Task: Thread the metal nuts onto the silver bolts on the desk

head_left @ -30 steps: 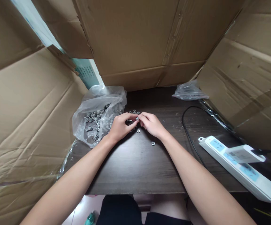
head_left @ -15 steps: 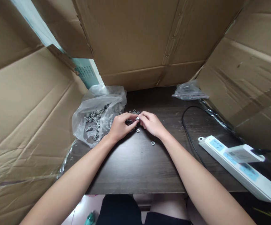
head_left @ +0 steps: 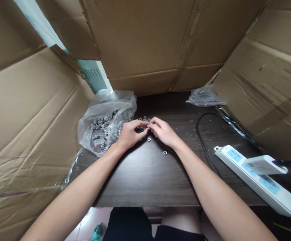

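My left hand (head_left: 133, 132) and my right hand (head_left: 162, 130) meet over the middle of the table, thumbs and fingertips pinched together. Between them is a small shiny metal fastener (head_left: 148, 126), mostly covered by the fingers; whether it is a nut, a bolt or both joined, I cannot tell. A hex nut (head_left: 149, 139) lies just below the fingertips, and another hex nut (head_left: 165, 153) lies under my right wrist. Several more nuts (head_left: 144, 118) are grouped behind the hands, partly hidden. Left of my left hand, an open clear plastic bag (head_left: 86, 129) holds many metal bolts (head_left: 102, 124).
Cardboard walls (head_left: 145, 40) enclose the dark wooden table (head_left: 145, 187) at the back and sides. Another clear plastic bag (head_left: 206, 97) lies at the back right. A white power strip (head_left: 258, 180) with a plugged-in adapter and a black cable (head_left: 198, 129) occupies the right side.
Both hands stay at the same place, with the fingertips shifting slightly around the small metal fastener. The whole view has moved a little; nuts and bags lie as before.
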`<action>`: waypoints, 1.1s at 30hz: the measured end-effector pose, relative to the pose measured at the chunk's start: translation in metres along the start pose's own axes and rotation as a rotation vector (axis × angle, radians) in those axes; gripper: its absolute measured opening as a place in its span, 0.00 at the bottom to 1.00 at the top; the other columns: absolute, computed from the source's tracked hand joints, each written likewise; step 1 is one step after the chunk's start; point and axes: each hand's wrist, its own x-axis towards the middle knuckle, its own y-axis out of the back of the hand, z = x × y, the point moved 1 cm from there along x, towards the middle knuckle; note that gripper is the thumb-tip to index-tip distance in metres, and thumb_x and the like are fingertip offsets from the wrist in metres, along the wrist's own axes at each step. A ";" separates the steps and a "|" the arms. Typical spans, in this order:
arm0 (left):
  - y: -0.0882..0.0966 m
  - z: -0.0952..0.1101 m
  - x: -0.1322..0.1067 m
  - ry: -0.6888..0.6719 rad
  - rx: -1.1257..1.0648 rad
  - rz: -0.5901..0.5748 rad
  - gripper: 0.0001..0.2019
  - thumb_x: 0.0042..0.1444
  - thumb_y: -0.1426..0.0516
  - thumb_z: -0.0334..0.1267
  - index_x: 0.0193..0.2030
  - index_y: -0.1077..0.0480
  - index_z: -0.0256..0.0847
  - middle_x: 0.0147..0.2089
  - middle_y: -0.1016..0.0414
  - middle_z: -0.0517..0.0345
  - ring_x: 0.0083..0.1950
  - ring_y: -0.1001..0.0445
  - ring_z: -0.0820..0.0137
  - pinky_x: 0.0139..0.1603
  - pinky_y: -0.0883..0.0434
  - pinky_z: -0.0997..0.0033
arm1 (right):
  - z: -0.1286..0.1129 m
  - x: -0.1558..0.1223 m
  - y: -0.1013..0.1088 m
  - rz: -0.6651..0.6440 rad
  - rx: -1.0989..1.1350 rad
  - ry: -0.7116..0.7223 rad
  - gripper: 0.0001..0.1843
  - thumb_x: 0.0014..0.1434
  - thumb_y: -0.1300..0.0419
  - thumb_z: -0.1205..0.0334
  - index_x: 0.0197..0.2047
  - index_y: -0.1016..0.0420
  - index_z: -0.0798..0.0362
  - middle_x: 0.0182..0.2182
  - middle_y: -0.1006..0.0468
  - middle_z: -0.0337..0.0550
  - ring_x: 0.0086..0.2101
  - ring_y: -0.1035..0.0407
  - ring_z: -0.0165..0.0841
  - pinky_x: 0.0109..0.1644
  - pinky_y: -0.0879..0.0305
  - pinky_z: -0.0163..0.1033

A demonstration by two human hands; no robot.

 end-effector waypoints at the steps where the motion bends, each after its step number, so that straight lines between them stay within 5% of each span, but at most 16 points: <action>1: 0.000 0.000 0.000 0.002 -0.005 0.002 0.10 0.57 0.36 0.28 0.46 0.20 0.37 0.39 0.16 0.56 0.39 0.18 0.72 0.43 0.23 0.74 | 0.000 0.000 0.000 -0.007 -0.001 0.005 0.11 0.64 0.45 0.53 0.34 0.31 0.51 0.25 0.31 0.35 0.25 0.40 0.29 0.30 0.45 0.35; 11: -0.001 0.005 0.000 0.100 -0.092 -0.033 0.10 0.54 0.36 0.29 0.43 0.22 0.37 0.38 0.17 0.58 0.38 0.18 0.72 0.44 0.22 0.74 | 0.002 -0.001 0.000 -0.048 -0.009 0.027 0.19 0.68 0.50 0.49 0.30 0.35 0.51 0.24 0.33 0.36 0.25 0.41 0.30 0.30 0.47 0.36; 16: -0.001 0.006 0.001 0.137 -0.112 -0.029 0.11 0.53 0.36 0.29 0.44 0.24 0.38 0.38 0.17 0.59 0.37 0.19 0.72 0.43 0.22 0.74 | 0.003 -0.001 -0.001 -0.069 0.006 0.009 0.15 0.66 0.47 0.51 0.31 0.32 0.51 0.24 0.33 0.35 0.26 0.41 0.30 0.31 0.47 0.36; 28: 0.002 0.005 0.002 0.056 -0.014 -0.028 0.10 0.55 0.36 0.30 0.45 0.20 0.38 0.37 0.17 0.58 0.36 0.20 0.72 0.42 0.24 0.74 | -0.007 -0.004 -0.003 -0.029 -0.117 0.094 0.20 0.67 0.51 0.49 0.28 0.37 0.51 0.26 0.33 0.38 0.31 0.38 0.33 0.37 0.45 0.39; 33: 0.003 0.004 0.001 0.061 -0.008 -0.039 0.07 0.58 0.36 0.34 0.44 0.20 0.39 0.39 0.16 0.56 0.37 0.19 0.70 0.42 0.24 0.72 | -0.008 -0.005 -0.002 -0.023 -0.039 0.036 0.13 0.66 0.47 0.51 0.35 0.32 0.50 0.25 0.33 0.35 0.29 0.39 0.33 0.35 0.44 0.37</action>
